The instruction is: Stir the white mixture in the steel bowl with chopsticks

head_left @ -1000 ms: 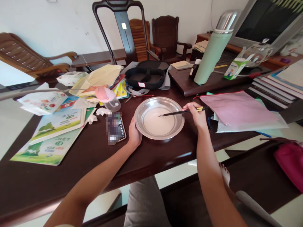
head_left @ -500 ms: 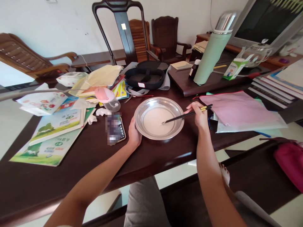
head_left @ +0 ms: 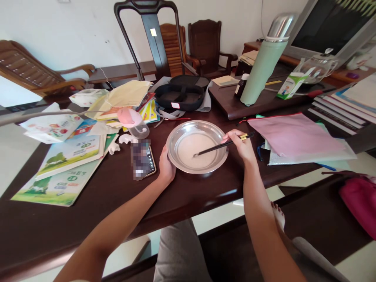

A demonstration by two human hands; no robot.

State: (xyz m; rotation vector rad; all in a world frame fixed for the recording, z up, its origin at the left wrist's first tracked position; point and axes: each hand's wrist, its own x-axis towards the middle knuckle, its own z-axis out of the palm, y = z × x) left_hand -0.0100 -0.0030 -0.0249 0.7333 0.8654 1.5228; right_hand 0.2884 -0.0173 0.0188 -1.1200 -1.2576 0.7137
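Note:
A shallow metal bowl (head_left: pixel 217 131) holding a white liquid sits on the dark wooden table (head_left: pixel 188 192) in front of me. My left hand (head_left: pixel 165 166) is closed on the bowl's left rim. My right hand (head_left: pixel 239 145) grips a pair of dark chopsticks (head_left: pixel 220 145) with yellow bands near their top. Their tips reach down into the white liquid near the bowl's middle.
A phone (head_left: pixel 142 158) lies left of the bowl, beside a pink-lidded cup (head_left: pixel 132 121) and picture books (head_left: pixel 69 156). A pink zip folder (head_left: pixel 293 137) lies to the right. Behind stand a black pouch (head_left: pixel 179 96), a green flask (head_left: pixel 263 64) and wooden chairs (head_left: pixel 205 45).
The chopstick tips have circled in the liquid, from the upper middle to the right and now to the lower left. My right hand has shifted slightly left. The left hand kept still.

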